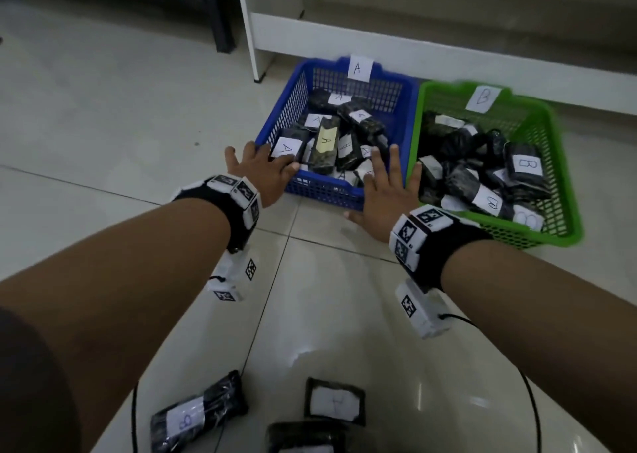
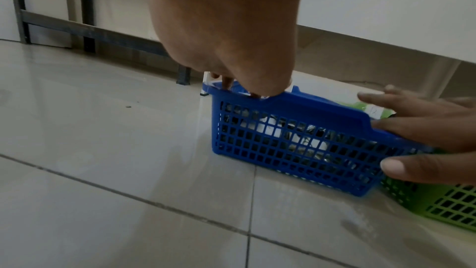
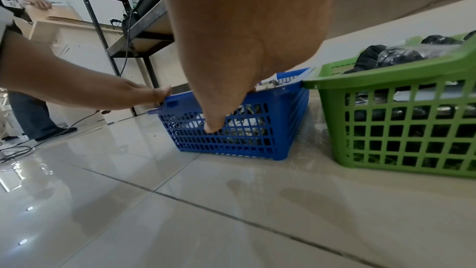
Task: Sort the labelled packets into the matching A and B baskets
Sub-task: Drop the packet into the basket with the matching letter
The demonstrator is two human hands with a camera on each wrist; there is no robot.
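The blue basket [image 1: 324, 190] carries an "A" card [image 1: 360, 68] and holds several black packets labelled A. Touching its right side, the green basket [image 1: 565, 190] carries a "B" card [image 1: 482, 98] and holds several B packets. My left hand [image 1: 265, 170] rests with spread fingers on the blue basket's near-left corner rim [image 2: 296, 140]. My right hand [image 1: 386, 187] lies with straight fingers over its near-right corner, thumb against the outer wall [image 3: 231, 144]. Neither hand holds a packet. Three loose packets lie on the floor close to me, one labelled B [image 1: 198, 414], one with a white label [image 1: 334, 401].
A white cabinet panel [image 1: 255, 39] and a black leg [image 1: 220, 11] stand behind the baskets. Black cables [image 1: 531, 401] run across the tiled floor by my right arm. Metal shelving [image 3: 134, 27] and another person's legs [image 3: 28, 113] are off to the left.
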